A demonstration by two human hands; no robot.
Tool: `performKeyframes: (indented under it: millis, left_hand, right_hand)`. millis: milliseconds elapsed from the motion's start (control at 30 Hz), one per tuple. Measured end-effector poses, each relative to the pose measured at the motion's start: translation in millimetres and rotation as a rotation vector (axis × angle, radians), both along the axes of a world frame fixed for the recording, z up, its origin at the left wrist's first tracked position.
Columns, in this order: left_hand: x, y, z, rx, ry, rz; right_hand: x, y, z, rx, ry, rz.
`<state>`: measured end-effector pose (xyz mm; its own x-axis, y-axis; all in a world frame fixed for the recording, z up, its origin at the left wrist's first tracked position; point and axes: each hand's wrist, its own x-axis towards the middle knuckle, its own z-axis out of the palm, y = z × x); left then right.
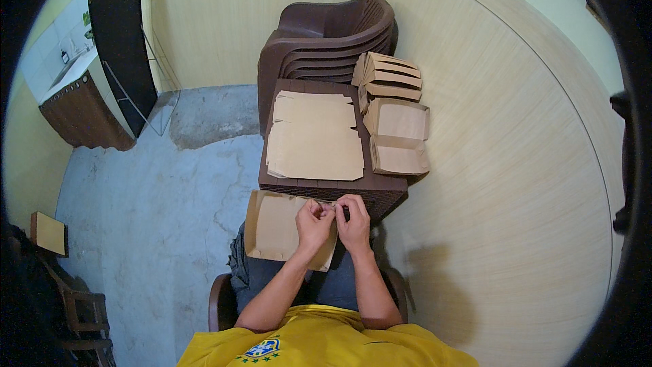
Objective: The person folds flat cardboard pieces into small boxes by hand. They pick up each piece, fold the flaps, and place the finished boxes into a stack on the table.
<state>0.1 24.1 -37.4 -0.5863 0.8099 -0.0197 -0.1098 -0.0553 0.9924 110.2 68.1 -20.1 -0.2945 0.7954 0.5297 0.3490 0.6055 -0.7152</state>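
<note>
A partly folded brown cardboard box [275, 225] rests on my lap, its left wall standing up. Both hands pinch its far right corner. My left hand [315, 223] is closed with the fingertips at the edge of the box. Close beside it, my right hand [352, 221] grips the same corner between thumb and fingers. The small flap between the fingertips is mostly hidden. Just beyond, a stack of flat cut cardboard sheets [316, 137] lies on the brown table [312, 185].
An open folded cardboard box [401, 137] sits at the table's right side, with several nested boxes [390, 76] behind it. Stacked brown plastic chairs [319, 34] stand past the table. A wood-patterned wall [502, 163] rises on the right. Blue-grey floor [149, 231] lies to the left.
</note>
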Motion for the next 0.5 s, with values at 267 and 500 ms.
performKeyframes:
  millis: [267,500]
  left_hand:
    - [-3,-13,13,-0.015,0.274,0.052]
    - [-45,-20,64,0.143,1.146,0.0]
  right_hand:
    - [3,-1,0,-0.06,0.002,0.038]
    - [6,9,20,0.095,-0.057,0.096]
